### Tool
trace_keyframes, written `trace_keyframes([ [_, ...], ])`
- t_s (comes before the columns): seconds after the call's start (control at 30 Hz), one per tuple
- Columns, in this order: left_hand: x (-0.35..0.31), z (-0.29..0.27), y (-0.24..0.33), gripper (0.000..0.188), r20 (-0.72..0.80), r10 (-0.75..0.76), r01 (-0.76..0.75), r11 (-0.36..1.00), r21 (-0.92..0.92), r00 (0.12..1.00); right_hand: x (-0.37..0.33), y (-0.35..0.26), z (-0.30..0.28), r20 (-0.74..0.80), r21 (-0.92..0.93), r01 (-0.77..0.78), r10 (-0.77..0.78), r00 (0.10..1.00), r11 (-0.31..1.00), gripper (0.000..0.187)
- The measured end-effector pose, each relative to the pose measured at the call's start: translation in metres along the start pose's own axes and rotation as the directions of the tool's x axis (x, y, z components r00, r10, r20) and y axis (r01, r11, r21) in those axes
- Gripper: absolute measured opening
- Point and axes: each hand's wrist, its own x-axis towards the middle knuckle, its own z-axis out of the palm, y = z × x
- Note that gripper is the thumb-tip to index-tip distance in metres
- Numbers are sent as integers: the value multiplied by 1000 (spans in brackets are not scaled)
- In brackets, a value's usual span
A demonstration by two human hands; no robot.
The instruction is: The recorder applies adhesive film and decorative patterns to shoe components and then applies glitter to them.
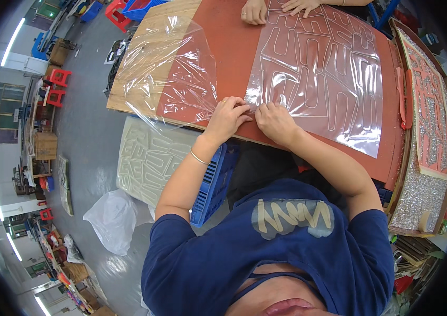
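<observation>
A clear plastic sheet (308, 79) with outlined cut shapes lies on the red table top (234, 52). At its near left corner my right hand (276, 122) has its fingertips pinched on the sheet's edge. Close beside it, my left hand (227, 120) is closed, thumb and fingers drawn together near the same corner; what they pinch is too small to make out. A crumpled clear film (181, 73) spreads to the left, its right side reaching my left hand. At the far edge, another person's hands, one closed (255, 11) and one flat (301, 5), rest at the sheet.
A wooden board (144, 58) underlies the film's left part. Below the table edge are a pale sheet with outlined shapes (147, 163), a blue crate (215, 181) and a white plastic bag (112, 221). At right stands a tray with glittery material (418, 205).
</observation>
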Motion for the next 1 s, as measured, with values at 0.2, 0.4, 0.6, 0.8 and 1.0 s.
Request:
trace_keyframes([
  [0.2, 4, 6, -5, 13, -62, 197, -190, 977, 99, 978, -4, 8, 9, -137, 160, -53, 76, 988, 986, 12],
  [0.4, 2, 12, -16, 10, -57, -42, 37, 996, -77, 998, -8, -6, 7, -104, 69, -94, 101, 989, 993, 16],
  [0.6, 2, 3, 1, 27, -9, -54, 53, 998, -44, 999, -13, -2, 14, -356, 154, -120, 168, 919, 981, 29],
  [0.8, 12, -1, -5, 32, -34, 135, -130, 984, 126, 990, -14, 9, 26, -411, 267, -87, 195, 890, 960, 22],
  [1.0, 15, 2, -12, 21, -9, 258, -256, 960, 111, 966, -12, 7, 26, -435, 346, -105, 259, 863, 932, 14],
])
